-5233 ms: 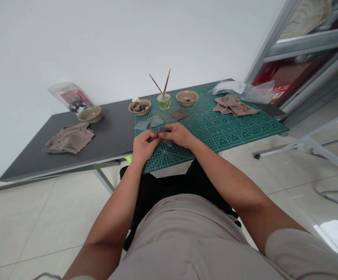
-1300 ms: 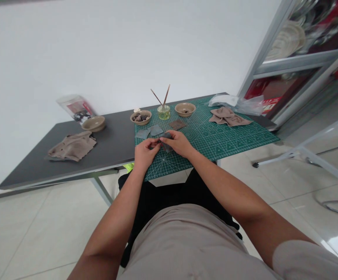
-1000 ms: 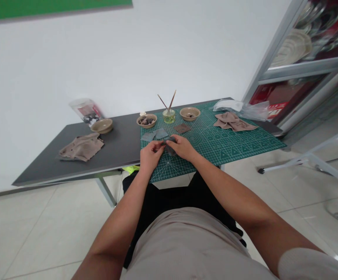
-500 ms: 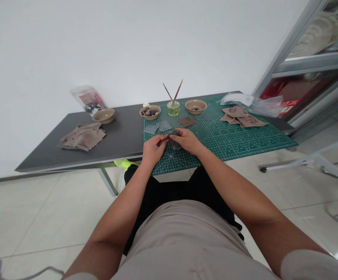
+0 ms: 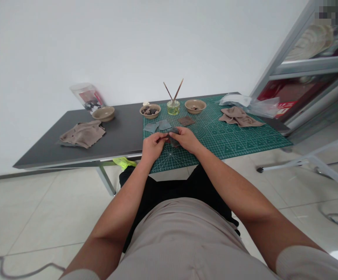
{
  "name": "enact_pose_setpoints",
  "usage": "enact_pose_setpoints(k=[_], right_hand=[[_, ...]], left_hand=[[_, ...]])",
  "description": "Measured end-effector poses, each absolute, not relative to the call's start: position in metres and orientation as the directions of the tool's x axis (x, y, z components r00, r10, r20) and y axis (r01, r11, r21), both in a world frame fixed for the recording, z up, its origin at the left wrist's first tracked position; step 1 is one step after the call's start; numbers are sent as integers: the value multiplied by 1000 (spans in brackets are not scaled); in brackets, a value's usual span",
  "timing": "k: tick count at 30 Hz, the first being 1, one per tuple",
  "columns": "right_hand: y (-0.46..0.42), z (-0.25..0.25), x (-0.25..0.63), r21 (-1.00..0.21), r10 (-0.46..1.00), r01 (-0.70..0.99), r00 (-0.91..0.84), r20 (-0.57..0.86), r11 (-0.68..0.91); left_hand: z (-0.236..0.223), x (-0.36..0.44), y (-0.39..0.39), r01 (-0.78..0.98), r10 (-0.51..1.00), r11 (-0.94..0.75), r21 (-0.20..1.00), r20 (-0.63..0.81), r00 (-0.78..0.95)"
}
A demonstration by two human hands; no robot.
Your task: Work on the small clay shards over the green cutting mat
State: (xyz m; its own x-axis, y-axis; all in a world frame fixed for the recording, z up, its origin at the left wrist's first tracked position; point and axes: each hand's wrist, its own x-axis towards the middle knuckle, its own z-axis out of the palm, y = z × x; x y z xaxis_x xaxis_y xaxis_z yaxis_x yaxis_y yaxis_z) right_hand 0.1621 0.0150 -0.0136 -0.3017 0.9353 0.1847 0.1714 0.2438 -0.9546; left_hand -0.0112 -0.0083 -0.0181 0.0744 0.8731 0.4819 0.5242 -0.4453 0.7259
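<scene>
A dark grey rectangular table (image 5: 122,134) carried a green cutting mat (image 5: 212,134) printed with a white grid, triangles and radiating lines. Toward the table's rear left, a clear plastic cylindrical container (image 5: 78,91) bore a red-and-white label (image 5: 87,96), its print too blurred to read. Above the mat's near-left part, the left hand (image 5: 154,147) and right hand (image 5: 189,140), close together, pinched between thumbs and fingers a small dark grey fabric piece (image 5: 174,142), limp, partly covered by the fingers and drooping below them.
</scene>
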Motion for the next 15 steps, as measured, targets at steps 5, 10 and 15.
enact_pose_setpoints(k=[5, 10, 15], right_hand=[[16, -13, 162, -949, 923, 173, -332, 195, 263], [16, -12, 160, -912, 944, 299, -256, 206, 280], [12, -9, 158, -903, 949, 326, -235, 209, 279]], left_hand=[[-23, -12, -3, 426, 921, -363, 828, 389, 30], [-23, -12, -3, 437, 903, -408, 802, 425, 62], [-19, -12, -8, 506, 891, -418, 755, 450, 63]])
